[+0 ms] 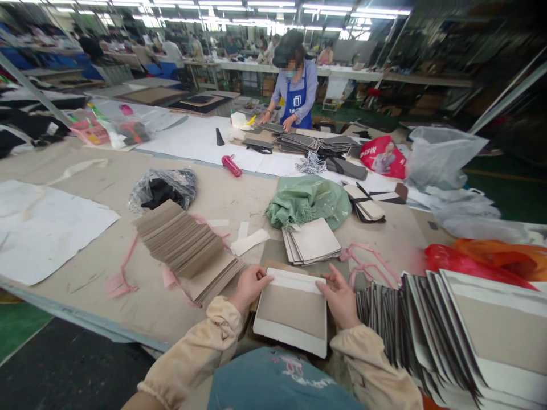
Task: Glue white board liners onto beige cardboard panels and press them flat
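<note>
A flat rectangular board panel (293,310), grey-brown in the middle with white strips along its far and near ends, lies in front of me close to my body. My left hand (250,287) pinches its far left corner between thumb and fingers. At the far right corner, the thumb of my right hand (341,296) rests on the white strip while its fingers are spread and raised off the panel. Brown board (273,264) shows from underneath the panel. To the left lies a fanned stack of brown boards (188,250); on the right stands a leaning row of white-edged panels (504,324).
Beyond the panel lie a small pile of pale panels (314,242) and a green cloth bundle (310,202). Pink ribbons (367,259), a bagged black bundle (164,188) and a magenta tool (231,165) are on the table. Across it, a person in a blue apron (297,102) handles dark pieces.
</note>
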Demonstrator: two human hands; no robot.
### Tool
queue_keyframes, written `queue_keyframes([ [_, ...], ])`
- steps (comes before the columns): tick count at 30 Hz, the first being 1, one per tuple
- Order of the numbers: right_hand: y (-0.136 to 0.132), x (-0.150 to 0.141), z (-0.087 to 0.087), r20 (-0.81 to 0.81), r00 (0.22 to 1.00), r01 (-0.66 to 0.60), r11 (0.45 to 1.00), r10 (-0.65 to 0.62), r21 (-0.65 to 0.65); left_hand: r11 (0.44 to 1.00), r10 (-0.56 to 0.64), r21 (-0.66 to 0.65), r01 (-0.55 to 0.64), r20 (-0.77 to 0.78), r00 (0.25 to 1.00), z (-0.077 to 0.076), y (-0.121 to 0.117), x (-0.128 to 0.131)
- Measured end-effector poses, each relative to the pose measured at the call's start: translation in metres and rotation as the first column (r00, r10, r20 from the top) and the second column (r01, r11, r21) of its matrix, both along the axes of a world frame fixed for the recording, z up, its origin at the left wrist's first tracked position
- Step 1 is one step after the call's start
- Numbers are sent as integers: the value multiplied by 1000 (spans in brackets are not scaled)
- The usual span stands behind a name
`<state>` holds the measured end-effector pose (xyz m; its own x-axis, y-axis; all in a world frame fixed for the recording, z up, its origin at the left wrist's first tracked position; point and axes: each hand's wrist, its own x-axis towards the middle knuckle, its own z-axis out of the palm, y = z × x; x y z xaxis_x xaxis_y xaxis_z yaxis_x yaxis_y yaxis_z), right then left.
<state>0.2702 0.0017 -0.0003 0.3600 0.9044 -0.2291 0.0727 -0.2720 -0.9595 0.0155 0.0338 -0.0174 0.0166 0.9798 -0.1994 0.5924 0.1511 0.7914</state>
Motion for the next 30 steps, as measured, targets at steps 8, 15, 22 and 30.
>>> queue_keyframes([
  [8,-29,0,41,-228,972,71,995,-52,74,988,153,-98,-117,701,696,42,-16,-7],
  [15,-39,6,71,-278,959,95,989,-60,113,984,70,-155,89,793,606,76,-22,17],
  [22,-49,8,84,-271,962,9,991,28,134,950,260,-311,35,846,465,105,-42,33],
  [30,-67,-2,101,-335,937,-99,995,95,3,907,339,-414,79,827,448,108,-53,31],
])
